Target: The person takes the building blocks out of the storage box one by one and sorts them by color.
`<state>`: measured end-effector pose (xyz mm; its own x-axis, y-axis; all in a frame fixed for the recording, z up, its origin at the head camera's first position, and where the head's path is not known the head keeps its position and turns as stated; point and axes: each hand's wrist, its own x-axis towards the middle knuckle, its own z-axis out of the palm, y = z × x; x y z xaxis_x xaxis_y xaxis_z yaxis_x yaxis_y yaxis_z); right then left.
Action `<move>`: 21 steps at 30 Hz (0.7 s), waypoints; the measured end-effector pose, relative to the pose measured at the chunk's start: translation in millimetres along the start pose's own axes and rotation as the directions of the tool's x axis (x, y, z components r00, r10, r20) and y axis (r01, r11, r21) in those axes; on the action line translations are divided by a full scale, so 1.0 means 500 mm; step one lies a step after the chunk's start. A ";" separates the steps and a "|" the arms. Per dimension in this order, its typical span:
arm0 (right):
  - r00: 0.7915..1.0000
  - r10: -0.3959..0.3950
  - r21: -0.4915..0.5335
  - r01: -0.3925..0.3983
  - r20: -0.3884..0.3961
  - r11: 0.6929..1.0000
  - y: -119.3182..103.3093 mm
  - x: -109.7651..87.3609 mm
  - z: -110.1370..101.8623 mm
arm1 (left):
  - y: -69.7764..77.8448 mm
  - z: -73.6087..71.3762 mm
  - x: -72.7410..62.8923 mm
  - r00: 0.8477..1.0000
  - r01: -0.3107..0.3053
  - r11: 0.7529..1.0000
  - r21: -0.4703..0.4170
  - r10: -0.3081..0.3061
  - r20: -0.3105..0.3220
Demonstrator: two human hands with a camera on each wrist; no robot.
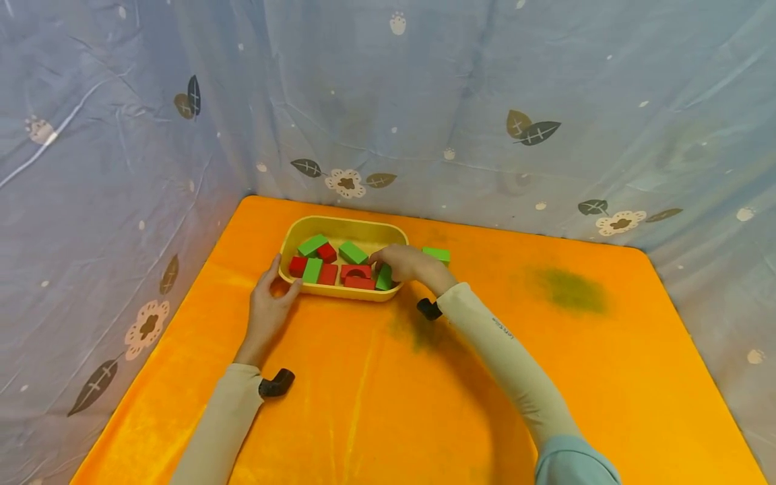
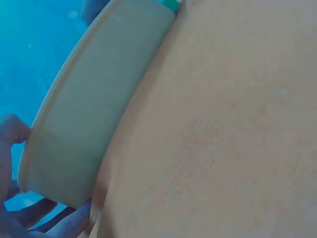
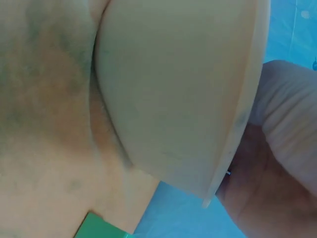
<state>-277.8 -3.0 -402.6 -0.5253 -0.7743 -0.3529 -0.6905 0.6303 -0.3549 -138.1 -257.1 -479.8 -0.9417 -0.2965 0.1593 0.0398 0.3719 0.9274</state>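
Note:
A yellow tub (image 1: 339, 291) holds several red and green toy blocks, among them a green block (image 1: 353, 252), a red arch block (image 1: 356, 271) and a red block (image 1: 360, 283). At the tub's left end my left hand (image 1: 271, 306) grips it, thumb at the rim and fingers along the end wall, as the left wrist view also shows. My right hand (image 1: 403, 263) reaches over the right rim into the tub, beside a green block (image 1: 384, 277). In the right wrist view the tub wall (image 3: 173, 99) hides the fingertips, so I cannot tell whether they pinch a block.
Outside the tub, behind my right hand, another green block (image 1: 438, 255) lies on the orange cloth-covered table (image 1: 339, 391). A patterned grey-blue curtain (image 1: 424, 101) hangs along the back and both sides. A dark green patch (image 1: 570, 291) marks the cloth on the right.

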 end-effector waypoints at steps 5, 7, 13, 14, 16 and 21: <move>0.999 0.000 -0.008 -0.001 -0.043 1.000 0.005 -0.007 0.007 | 0.000 0.001 -0.001 1.000 -0.003 1.000 -0.005 0.003 -0.004; 0.998 -0.002 -0.015 0.001 -0.067 1.000 0.007 -0.014 0.009 | 0.000 0.002 -0.002 1.000 0.001 1.000 0.001 -0.001 -0.002; 0.988 -0.035 0.005 0.036 -0.150 0.999 0.015 -0.035 0.013 | -0.002 0.005 -0.004 1.000 0.010 1.000 0.009 -0.010 -0.001; 0.986 -0.038 0.015 0.041 -0.161 0.999 0.016 -0.038 0.012 | -0.002 0.005 -0.005 1.000 0.011 1.000 0.011 -0.011 -0.003; 0.983 -0.039 0.033 0.046 -0.181 0.998 0.017 -0.042 0.008 | -0.002 0.004 -0.006 1.000 0.015 1.000 0.017 -0.015 -0.005; 0.972 -0.054 0.059 0.069 -0.228 0.996 0.017 -0.049 -0.007 | 0.000 0.001 -0.005 1.000 0.022 1.000 0.006 -0.022 -0.007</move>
<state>-272.8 21.0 -393.9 -0.5867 -0.7998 -0.1270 -0.6944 0.5775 -0.4293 -135.8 -255.8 -480.3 -0.9401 -0.3103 0.1413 0.0173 0.3704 0.9287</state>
